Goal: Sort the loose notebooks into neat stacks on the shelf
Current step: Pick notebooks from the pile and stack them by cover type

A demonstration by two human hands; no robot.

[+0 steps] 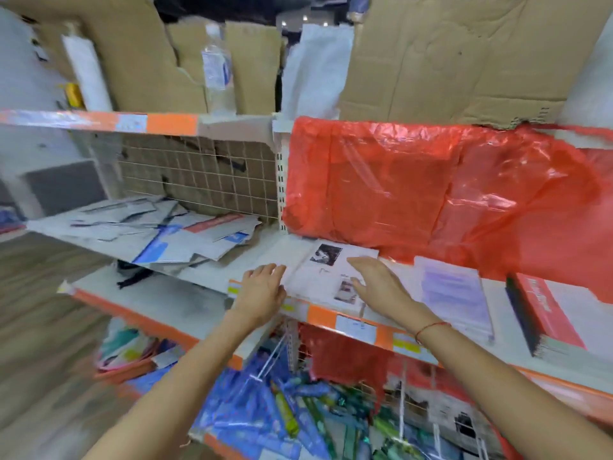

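notebooks are lying in two places in the head view: a loose pile is sprawling on the shelf to the left, and a white stack is sitting at the shelf's front edge between the two hands. that stack's long axis is running away from the person, towards the red plastic sheet behind it. the left hand is hovering just beside the stack's left edge, fingers straight and slightly spread, holding nothing; whether its fingertips are touching the cover is hard to tell through the blur. the right hand is reaching over the stack's right side, palm down, fingers straight and together, seeming to rest on or just above the cover, gripping nothing. both forearms are stretching forward and converging on the stack, so either hand is near enough, the right one slightly nearer. the pile is lying well to the left of the left hand. a purple stack and a red-covered stack are sitting further right on the same shelf.
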